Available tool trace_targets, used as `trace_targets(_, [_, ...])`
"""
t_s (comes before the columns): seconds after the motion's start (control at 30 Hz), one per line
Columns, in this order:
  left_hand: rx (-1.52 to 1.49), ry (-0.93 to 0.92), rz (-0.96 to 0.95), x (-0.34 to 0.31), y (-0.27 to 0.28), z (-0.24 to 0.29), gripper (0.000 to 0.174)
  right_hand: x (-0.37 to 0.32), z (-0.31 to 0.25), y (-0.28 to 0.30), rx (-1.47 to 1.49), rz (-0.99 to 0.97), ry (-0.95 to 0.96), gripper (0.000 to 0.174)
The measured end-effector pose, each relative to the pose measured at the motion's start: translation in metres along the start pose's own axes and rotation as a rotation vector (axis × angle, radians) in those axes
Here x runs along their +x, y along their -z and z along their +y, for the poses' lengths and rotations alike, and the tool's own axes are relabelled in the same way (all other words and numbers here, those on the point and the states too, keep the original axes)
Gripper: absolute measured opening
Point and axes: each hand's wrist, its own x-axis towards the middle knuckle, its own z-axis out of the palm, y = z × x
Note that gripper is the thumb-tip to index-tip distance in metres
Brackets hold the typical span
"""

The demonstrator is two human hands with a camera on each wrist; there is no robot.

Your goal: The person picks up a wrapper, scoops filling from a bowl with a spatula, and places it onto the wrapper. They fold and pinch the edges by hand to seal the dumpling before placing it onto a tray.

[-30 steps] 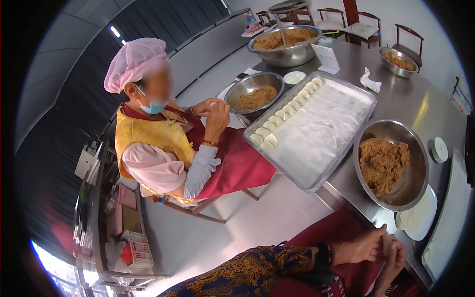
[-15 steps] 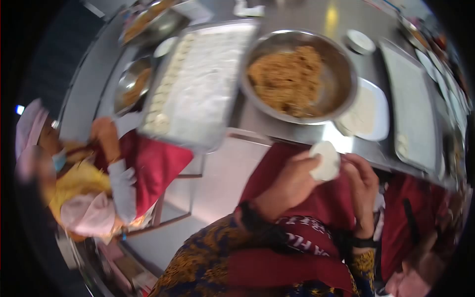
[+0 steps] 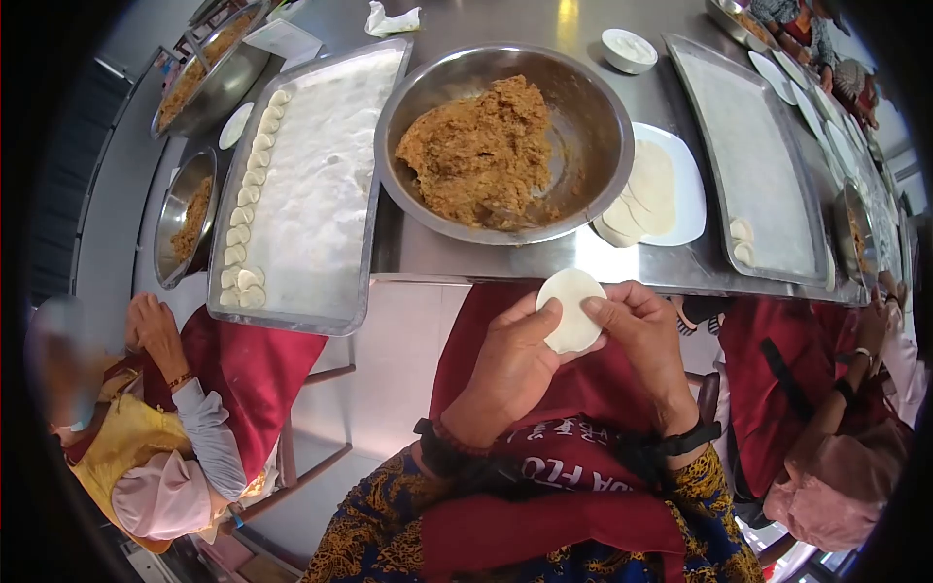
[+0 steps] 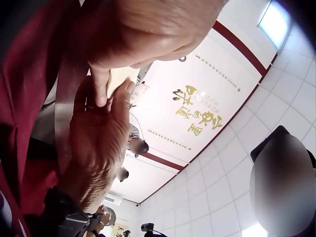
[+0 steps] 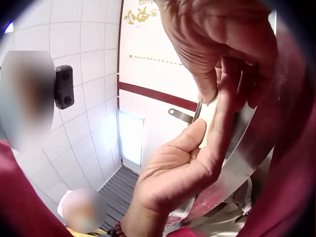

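Observation:
In the head view, a round white dough wrapper (image 3: 570, 311) is pinched at its two sides, in front of the maroon apron. My left hand (image 3: 513, 364) grips its left edge, thumb on the front face and fingers behind. On the other edge, my right hand (image 3: 643, 340) pinches it the same way. Both wrist views show the wrapper (image 5: 209, 121) nearly edge-on between thumbs and fingers. Just beyond the hands stands a large steel bowl (image 3: 593, 117) with brown filling (image 3: 486, 151). More wrappers (image 3: 637, 194) lie stacked, partly over a white plate (image 3: 688, 209).
A floured tray (image 3: 321, 146) with a row of dumplings (image 3: 248, 194) lies left of the bowl. To the right, another tray (image 3: 748, 146) holds a few dumplings (image 3: 742, 238). A small white bowl (image 3: 630, 49) stands behind. People sit at left (image 3: 165, 466) and right (image 3: 826, 457).
The head view has swung from the neighbour at left to my own hands. The wrapper, half a second ago in my left hand alone, is now held by both.

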Motion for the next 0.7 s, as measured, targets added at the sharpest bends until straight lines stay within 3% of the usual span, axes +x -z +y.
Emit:
trace_targets(0.3, [-0.117, 0.014, -0.039, -0.012, 0.007, 0.023, 0.041, 0.003, -0.023, -0.022, -0.398, 0.14, 0.235, 0.019])
trace_targets(0.37, [-0.133, 0.038, -0.077, -0.017, 0.012, 0.032, 0.041, 0.016, -0.038, -0.024, -0.943, 0.27, 0.813, 0.029])
trace_targets(0.43, [-0.141, 0.057, -0.12, -0.02, 0.015, 0.038, 0.041, 0.026, -0.05, -0.04, -0.979, 0.208, 0.844, 0.033])
trace_targets(0.53, [-0.205, 0.084, -0.039, -0.026, 0.019, 0.043, 0.041, 0.047, -0.054, -0.055, -1.084, 0.092, 0.885, 0.037])
trace_targets(0.6, [-0.177, 0.059, 0.014, -0.027, 0.023, 0.048, 0.04, 0.06, -0.054, -0.064, -1.186, -0.03, 0.929, 0.032])
trace_targets(0.7, [-0.16, -0.019, 0.07, -0.026, 0.026, 0.052, 0.039, 0.072, -0.051, -0.071, -1.237, -0.049, 0.967, 0.024])
